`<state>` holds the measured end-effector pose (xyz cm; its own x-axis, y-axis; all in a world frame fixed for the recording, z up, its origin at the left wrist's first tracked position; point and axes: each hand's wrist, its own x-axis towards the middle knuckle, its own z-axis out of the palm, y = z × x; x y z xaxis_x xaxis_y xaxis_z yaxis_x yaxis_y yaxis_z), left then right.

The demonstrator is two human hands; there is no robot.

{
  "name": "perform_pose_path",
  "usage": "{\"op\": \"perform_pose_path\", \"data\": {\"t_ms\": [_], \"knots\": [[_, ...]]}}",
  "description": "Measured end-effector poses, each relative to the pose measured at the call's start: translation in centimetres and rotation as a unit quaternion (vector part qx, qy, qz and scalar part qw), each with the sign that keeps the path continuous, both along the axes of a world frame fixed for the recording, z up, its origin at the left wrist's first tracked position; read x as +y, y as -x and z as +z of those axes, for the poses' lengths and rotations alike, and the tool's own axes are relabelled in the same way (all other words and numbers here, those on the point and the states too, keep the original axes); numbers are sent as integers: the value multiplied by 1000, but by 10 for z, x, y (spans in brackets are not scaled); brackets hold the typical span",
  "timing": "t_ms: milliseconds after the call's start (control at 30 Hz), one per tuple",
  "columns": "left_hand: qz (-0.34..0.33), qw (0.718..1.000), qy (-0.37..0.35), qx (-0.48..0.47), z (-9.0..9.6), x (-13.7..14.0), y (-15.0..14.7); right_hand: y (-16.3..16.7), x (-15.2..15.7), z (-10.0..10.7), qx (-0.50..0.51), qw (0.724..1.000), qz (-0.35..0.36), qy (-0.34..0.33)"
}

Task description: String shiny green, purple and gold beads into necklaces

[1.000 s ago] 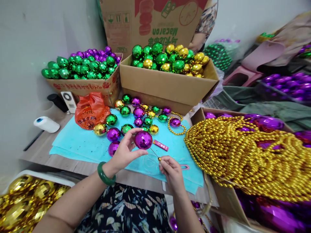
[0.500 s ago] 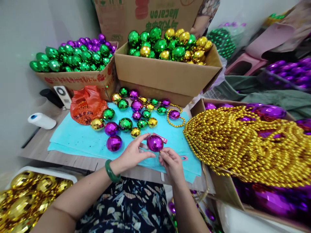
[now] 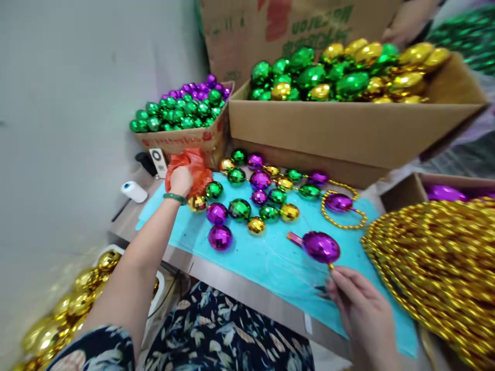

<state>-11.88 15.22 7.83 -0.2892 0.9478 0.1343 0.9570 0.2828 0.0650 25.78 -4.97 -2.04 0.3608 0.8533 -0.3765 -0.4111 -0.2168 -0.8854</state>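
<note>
My left hand (image 3: pixel 181 180) reaches into a red plastic bag (image 3: pixel 199 167) at the back left; its fingers are hidden inside. Between thumb and fingertips, my right hand (image 3: pixel 361 304) pinches the lower end of a shiny purple bauble (image 3: pixel 320 247), where a small gold bead shows. Two dark pointed tips (image 3: pixel 323 292) stick out beside the right fingers; the tool they belong to is mostly hidden. A small pink strip (image 3: pixel 294 238) lies just left of the held bauble. Several purple, green and gold baubles (image 3: pixel 240 209) are laid in rows on a turquoise cloth (image 3: pixel 247 263).
A gold bead loop (image 3: pixel 344 226) lies at the cloth's right, near a large heap of gold bead strands (image 3: pixel 433 268). Two cardboard boxes (image 3: pixel 328 126) of baubles line the back. A white thread spool (image 3: pixel 133 191) stands far left. Another person's arm (image 3: pixel 410 23) shows behind.
My left hand has left the purple bauble and gone left into the red bag. My right hand still holds the bauble. The view has turned left.
</note>
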Motion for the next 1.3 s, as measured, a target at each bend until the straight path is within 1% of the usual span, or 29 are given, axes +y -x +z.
{"op": "perform_pose_path", "data": {"t_ms": [33, 67, 133, 233, 300, 433, 567, 767, 833, 900, 967, 1000, 1033, 1067, 1100, 1133, 1167, 1200, 1233, 1267, 1300], "knots": [[20, 1000, 16, 8, -2, 11, 13, 0, 2, -1, -1, 1000, 6, -2], [26, 999, 29, 8, -7, 19, 23, 1, 4, -1, 0, 1000, 10, -1], [14, 999, 48, 1, -21, 31, 33, 5, 7, -1, 3, 1000, 16, 7], [-14, 997, 75, -11, -42, 42, 33, 14, 8, 2, 9, 999, 26, 17], [-27, 996, 84, -15, -52, 47, 30, 18, 9, 5, 5, 999, 39, 8], [-36, 995, 88, -6, -62, 56, 31, 22, 9, 9, -7, 998, 56, -10], [-45, 995, 87, 8, -66, 58, 33, 26, 6, 8, -4, 998, 61, -18], [-29, 997, 66, 14, -64, 54, 28, 31, 2, 6, 15, 998, 65, -12], [-32, 998, 48, 12, -58, 50, 29, 31, 2, 7, 14, 998, 61, -10], [-38, 999, 26, 16, -48, 42, 29, 31, 1, 9, 10, 998, 58, -10], [-47, 998, -38, 1, -34, 27, 26, 30, 1, 11, 7, 998, 58, -11], [-54, 994, -90, -26, -26, 17, 22, 31, 0, 12, 6, 998, 60, -11], [-62, 984, -150, -75, -18, 5, 16, 32, 0, 13, 4, 998, 64, -12], [-71, 964, -208, -149, -10, -9, 7, 33, -1, 13, 3, 997, 70, -13], [-81, 934, -246, -247, -3, -23, -3, 36, -1, 14, 2, 997, 76, -14], [-82, 887, -257, -375, 2, -38, -16, 38, -2, 14, 1, 996, 83, -17], [-85, 823, -229, -513, 6, -51, -29, 42, -2, 14, -1, 996, 91, -22], [-92, 751, -170, -632, 8, -62, -43, 45, -3, 14, -3, 994, 101, -29], [-89, 680, -114, -719, 9, -72, -56, 48, -3, 14, -6, 993, 111, -37], [-82, 621, -74, -776, 9, -79, -68, 51, -4, 14, -9, 992, 120, -46], [-76, 575, -45, -814, 8, -85, -78, 54, -5, 14, -13, 990, 128, -54]]}}
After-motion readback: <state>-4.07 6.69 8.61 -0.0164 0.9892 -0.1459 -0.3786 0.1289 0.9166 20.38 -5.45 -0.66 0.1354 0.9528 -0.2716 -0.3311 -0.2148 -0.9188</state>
